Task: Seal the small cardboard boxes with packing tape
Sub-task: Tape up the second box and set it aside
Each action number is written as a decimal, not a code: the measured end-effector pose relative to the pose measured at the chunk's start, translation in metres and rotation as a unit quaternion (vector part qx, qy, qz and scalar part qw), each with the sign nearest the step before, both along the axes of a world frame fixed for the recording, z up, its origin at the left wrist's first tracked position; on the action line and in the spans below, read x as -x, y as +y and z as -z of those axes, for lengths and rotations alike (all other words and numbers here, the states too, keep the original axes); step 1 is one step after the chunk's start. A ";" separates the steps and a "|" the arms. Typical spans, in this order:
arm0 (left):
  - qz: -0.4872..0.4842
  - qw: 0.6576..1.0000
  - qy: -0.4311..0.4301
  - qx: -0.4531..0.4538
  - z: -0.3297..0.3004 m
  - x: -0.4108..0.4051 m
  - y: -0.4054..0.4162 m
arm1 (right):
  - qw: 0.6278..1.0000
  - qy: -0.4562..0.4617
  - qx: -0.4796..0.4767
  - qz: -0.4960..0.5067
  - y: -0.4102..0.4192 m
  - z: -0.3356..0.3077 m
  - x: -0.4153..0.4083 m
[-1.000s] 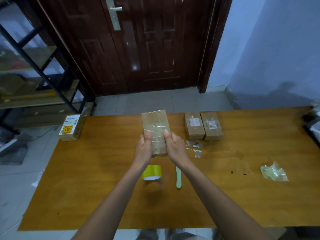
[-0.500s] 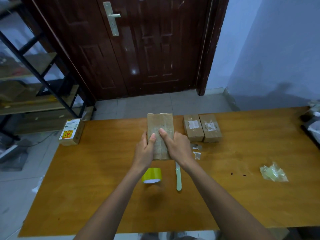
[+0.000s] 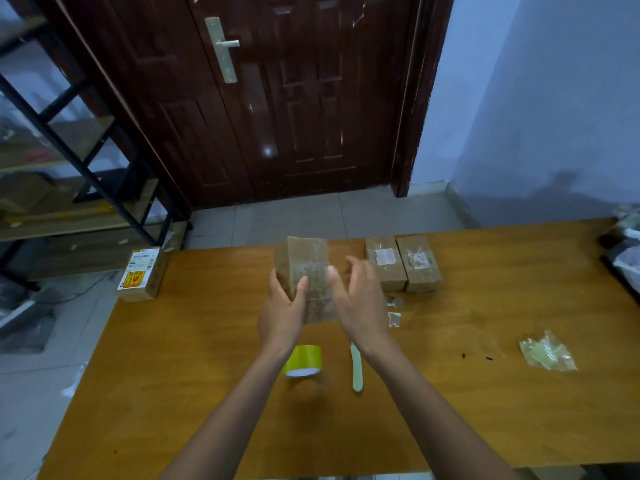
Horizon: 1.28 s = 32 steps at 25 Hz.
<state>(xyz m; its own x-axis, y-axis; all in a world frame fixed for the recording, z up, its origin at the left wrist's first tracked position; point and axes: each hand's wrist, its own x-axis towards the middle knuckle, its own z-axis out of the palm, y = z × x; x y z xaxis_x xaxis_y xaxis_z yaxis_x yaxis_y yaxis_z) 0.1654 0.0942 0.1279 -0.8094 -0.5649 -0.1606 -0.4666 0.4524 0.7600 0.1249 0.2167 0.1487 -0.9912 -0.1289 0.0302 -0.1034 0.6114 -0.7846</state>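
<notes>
Above the middle of the wooden table [image 3: 173,393] I hold a small brown cardboard box [image 3: 306,268] with clear tape across its face, turned so a corner edge faces me. My left hand [image 3: 282,313] grips its lower left side, thumb on the front. My right hand [image 3: 360,299] is at its right side, thumb touching the front, fingers loosely curved and slightly off the box. A roll of yellow-green packing tape [image 3: 304,361] and a pale green knife [image 3: 356,368] lie on the table under my wrists.
Two taped brown boxes [image 3: 403,263] sit side by side at the table's far edge. A box with a yellow label [image 3: 142,273] stands at the far left corner. Tape scraps [image 3: 394,311] and a crumpled tape wad [image 3: 547,351] lie to the right. Dark items sit at the right edge.
The box has been rotated in my hands, so a side face now shows on the left. My right hand has loosened and its fingers have come off the box's right side.
</notes>
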 end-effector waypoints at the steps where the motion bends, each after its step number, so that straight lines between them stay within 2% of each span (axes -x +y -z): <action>1: 0.010 1.000 0.007 0.017 -0.002 0.002 0.003 | 0.999 -0.038 0.014 -0.034 -0.004 -0.002 -0.002; 3: 0.087 0.995 0.050 0.021 -0.005 -0.001 0.017 | 0.978 -0.163 0.119 -0.044 -0.008 -0.005 -0.002; 5: 0.127 0.985 0.089 -0.072 -0.013 -0.007 0.024 | 0.948 -0.222 0.226 0.003 0.000 -0.004 0.009; 7: 0.080 0.979 0.128 -0.137 -0.016 -0.005 0.018 | 0.921 -0.254 0.294 0.017 0.011 0.004 0.021; 9: 0.020 0.988 0.108 -0.110 -0.017 0.006 0.013 | 0.898 -0.289 0.330 -0.013 0.014 0.008 0.024; 11: 0.005 0.984 0.076 -0.163 -0.016 0.019 0.015 | 0.906 -0.281 0.315 -0.034 0.009 0.007 0.022; 13: 0.005 0.978 0.093 -0.189 -0.018 0.024 0.023 | 0.935 -0.227 0.272 -0.020 0.005 0.007 0.020; 16: -0.002 0.984 0.126 -0.126 -0.022 0.024 0.028 | 0.971 -0.135 0.197 -0.015 0.006 0.009 0.021; 18: -0.004 0.988 0.130 -0.086 -0.023 0.022 0.032 | 0.976 -0.123 0.178 -0.031 0.007 0.008 0.022; 21: -0.005 0.989 0.106 -0.102 -0.018 0.023 0.031 | 0.975 -0.149 0.157 -0.056 0.007 0.005 0.023; 23: -0.001 0.976 0.085 -0.200 -0.018 0.025 0.023 | 0.967 -0.180 0.163 -0.071 0.008 0.006 0.029; 25: 0.007 0.945 0.053 -0.323 -0.025 0.025 0.006 | 0.940 -0.244 0.224 -0.084 0.010 0.005 0.040; 26: 0.019 0.937 0.039 -0.347 -0.029 0.025 -0.004 | 0.924 -0.270 0.254 -0.095 0.012 0.003 0.044; 28: 0.033 0.936 0.028 -0.351 -0.035 0.022 -0.023 | 0.910 -0.288 0.277 -0.110 0.015 0.000 0.052; 32: 0.003 0.922 0.050 -0.385 -0.040 0.014 -0.052 | 0.912 -0.266 0.286 -0.126 -0.006 -0.006 0.052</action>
<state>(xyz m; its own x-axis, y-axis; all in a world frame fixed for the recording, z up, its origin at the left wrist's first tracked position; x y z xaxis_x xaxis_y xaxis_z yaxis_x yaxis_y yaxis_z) 0.1515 0.0421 0.1684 -0.8450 -0.3096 -0.4362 -0.3758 -0.2366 0.8960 0.0733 0.2110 0.1542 -0.8262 -0.4686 -0.3126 0.3046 0.0951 -0.9477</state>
